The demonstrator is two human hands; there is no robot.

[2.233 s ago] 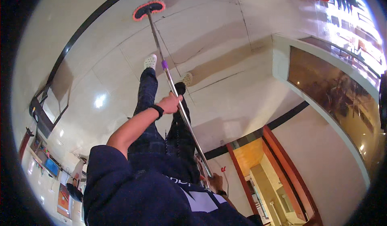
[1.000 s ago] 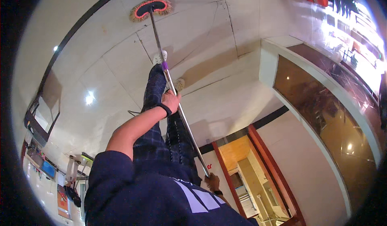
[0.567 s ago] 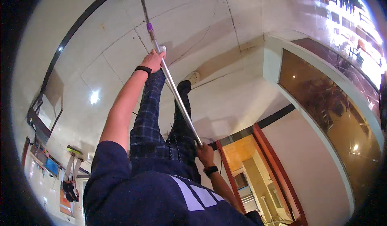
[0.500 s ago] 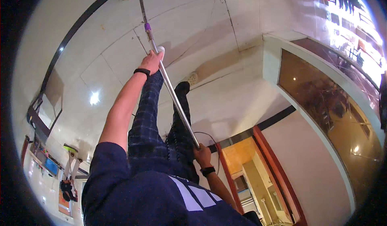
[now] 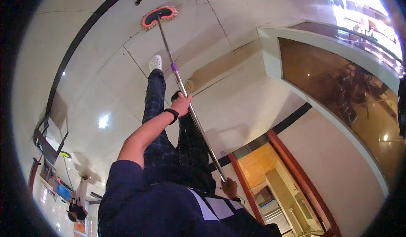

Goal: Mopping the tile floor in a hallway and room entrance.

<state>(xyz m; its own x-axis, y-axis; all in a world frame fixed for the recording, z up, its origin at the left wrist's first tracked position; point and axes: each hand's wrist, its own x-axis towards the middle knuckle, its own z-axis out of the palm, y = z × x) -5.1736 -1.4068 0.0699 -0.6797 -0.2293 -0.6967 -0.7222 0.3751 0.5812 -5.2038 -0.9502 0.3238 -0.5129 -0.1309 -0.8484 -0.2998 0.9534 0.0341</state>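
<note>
A mop with a long silver pole (image 5: pixel 204 137) runs slantwise from my right side out over the floor. Its oval mop head (image 5: pixel 159 17), dark on top with a pink-red rim and tan fringe, lies flat on the tiles ahead. My left hand (image 5: pixel 182 104) is wrapped round the middle of the pole, below its purple collar (image 5: pixel 174 67). Down by my right hip, my right hand (image 5: pixel 229 188) grips the pole's upper end; part of that hand is in shadow. Both wrists wear black bands.
Pale floor tiles (image 5: pixel 118 72) with dark joints spread ahead, bounded on the left by a black strip (image 5: pixel 69 59). A framed glass panel (image 5: pixel 330 76) stands at right, near a red-framed doorway (image 5: pixel 258 173). A dark-framed object (image 5: pixel 46 141) and another person (image 5: pixel 77 211) are at left.
The mop head has come back closer to me, into full view. My hands have shifted right and toward my body with the pole. My left shoe now shows ahead.
</note>
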